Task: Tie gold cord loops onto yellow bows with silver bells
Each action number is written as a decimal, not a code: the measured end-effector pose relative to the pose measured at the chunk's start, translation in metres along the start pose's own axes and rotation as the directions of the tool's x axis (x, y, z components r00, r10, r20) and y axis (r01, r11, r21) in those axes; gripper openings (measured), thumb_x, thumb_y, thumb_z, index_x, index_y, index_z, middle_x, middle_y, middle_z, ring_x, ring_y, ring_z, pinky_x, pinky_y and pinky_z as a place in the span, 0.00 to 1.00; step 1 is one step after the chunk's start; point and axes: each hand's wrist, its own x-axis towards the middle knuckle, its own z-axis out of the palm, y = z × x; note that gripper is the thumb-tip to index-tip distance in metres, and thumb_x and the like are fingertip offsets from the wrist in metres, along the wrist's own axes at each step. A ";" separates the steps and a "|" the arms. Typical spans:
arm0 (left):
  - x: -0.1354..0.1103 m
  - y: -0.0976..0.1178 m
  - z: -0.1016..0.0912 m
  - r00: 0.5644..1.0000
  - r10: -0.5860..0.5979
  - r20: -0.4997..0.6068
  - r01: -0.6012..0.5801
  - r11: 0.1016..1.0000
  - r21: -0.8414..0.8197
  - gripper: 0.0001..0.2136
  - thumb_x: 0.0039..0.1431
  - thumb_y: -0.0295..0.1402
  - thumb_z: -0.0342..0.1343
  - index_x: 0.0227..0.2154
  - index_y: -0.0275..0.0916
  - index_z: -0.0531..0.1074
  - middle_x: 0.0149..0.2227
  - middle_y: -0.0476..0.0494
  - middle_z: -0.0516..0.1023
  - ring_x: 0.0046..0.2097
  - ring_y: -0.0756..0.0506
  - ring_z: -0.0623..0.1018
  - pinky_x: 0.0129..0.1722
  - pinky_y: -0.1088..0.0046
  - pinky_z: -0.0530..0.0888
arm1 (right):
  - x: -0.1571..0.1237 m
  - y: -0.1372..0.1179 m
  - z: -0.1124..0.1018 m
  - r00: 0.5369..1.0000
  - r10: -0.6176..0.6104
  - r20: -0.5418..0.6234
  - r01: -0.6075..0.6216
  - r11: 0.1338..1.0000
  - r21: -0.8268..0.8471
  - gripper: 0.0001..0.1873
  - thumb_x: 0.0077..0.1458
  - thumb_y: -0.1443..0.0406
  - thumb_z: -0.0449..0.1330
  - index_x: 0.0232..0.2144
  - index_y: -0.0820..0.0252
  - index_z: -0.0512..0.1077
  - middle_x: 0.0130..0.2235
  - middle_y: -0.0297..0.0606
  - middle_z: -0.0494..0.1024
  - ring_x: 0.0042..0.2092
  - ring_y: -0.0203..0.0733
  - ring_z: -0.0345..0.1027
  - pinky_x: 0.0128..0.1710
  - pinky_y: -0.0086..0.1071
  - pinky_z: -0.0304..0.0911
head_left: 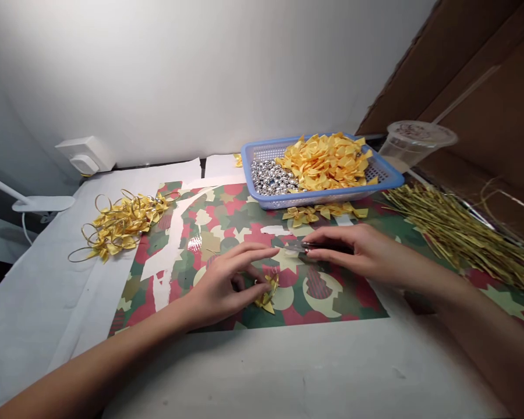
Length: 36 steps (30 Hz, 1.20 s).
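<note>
My left hand (227, 282) is low over the patterned sheet (240, 317), its thumb and a curled finger closed on a yellow ribbon bow (267, 297) with a thin gold loop. The index finger of that hand stretches out to the right above the bow. Across from it, my right hand (362, 250) pinches a small metal tool (294, 247), its light tip pointing left toward my left fingertips. Most of the tool's dark handle is hidden in my palm, so its exact kind is unclear.
Behind my hands stands a blue basket (288, 201) holding yellow bows (327, 160) and silver beads (273, 177). Finished-looking looped bows (122, 224) lie at left. Gold wire ties (467, 238) are bundled at right, near a plastic cup (414, 142) and a cardboard wall (471, 75).
</note>
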 end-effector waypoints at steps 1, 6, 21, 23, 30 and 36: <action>0.000 0.000 0.000 1.000 -0.007 -0.005 0.007 1.000 0.004 0.20 0.57 0.25 0.55 0.53 0.41 0.66 0.51 0.37 0.69 0.33 0.52 0.80 0.21 0.83 0.75 | 0.001 0.004 0.000 0.997 -0.039 -0.064 0.034 0.997 -0.071 0.18 0.59 0.52 0.53 0.40 0.57 0.73 0.40 0.41 0.77 0.40 0.46 0.70 0.39 0.35 0.63; 0.000 0.000 -0.001 1.000 -0.029 -0.002 0.029 0.999 0.027 0.23 0.57 0.26 0.56 0.55 0.44 0.64 0.55 0.37 0.66 0.32 0.53 0.79 0.20 0.83 0.74 | 0.006 0.011 0.007 0.977 -0.167 -0.134 0.136 0.967 -0.215 0.17 0.61 0.54 0.50 0.43 0.55 0.73 0.40 0.42 0.74 0.41 0.46 0.69 0.40 0.38 0.65; 0.000 -0.002 -0.002 1.000 -0.023 0.007 0.023 1.000 -0.017 0.25 0.56 0.25 0.56 0.56 0.47 0.63 0.57 0.37 0.63 0.33 0.51 0.80 0.19 0.83 0.72 | 0.008 -0.029 0.046 0.962 -0.124 -0.244 0.154 0.982 0.110 0.12 0.62 0.60 0.51 0.32 0.58 0.71 0.31 0.38 0.73 0.31 0.40 0.66 0.32 0.33 0.62; -0.001 -0.002 -0.002 1.000 -0.020 0.006 0.021 1.000 -0.020 0.25 0.56 0.24 0.55 0.56 0.47 0.63 0.57 0.37 0.63 0.34 0.51 0.80 0.19 0.83 0.72 | 0.009 -0.032 0.052 0.971 -0.108 -0.215 0.145 0.976 0.162 0.14 0.62 0.60 0.50 0.29 0.58 0.70 0.29 0.36 0.71 0.31 0.39 0.65 0.33 0.33 0.62; -0.001 -0.004 -0.002 1.000 0.010 -0.009 -0.010 1.000 -0.012 0.25 0.56 0.25 0.56 0.56 0.47 0.63 0.57 0.35 0.64 0.34 0.51 0.80 0.19 0.84 0.72 | 0.010 -0.036 0.054 0.992 -0.086 -0.096 0.109 0.956 0.273 0.12 0.56 0.56 0.58 0.31 0.59 0.72 0.31 0.36 0.73 0.32 0.38 0.65 0.30 0.31 0.60; -0.001 -0.006 -0.002 0.998 -0.056 -0.003 0.055 0.994 -0.098 0.25 0.55 0.26 0.57 0.56 0.46 0.63 0.58 0.35 0.62 0.36 0.49 0.81 0.22 0.81 0.76 | 0.007 -0.038 0.050 0.995 -0.090 0.036 0.074 0.944 0.321 0.10 0.51 0.62 0.61 0.34 0.58 0.65 0.30 0.31 0.67 0.29 0.34 0.59 0.27 0.27 0.58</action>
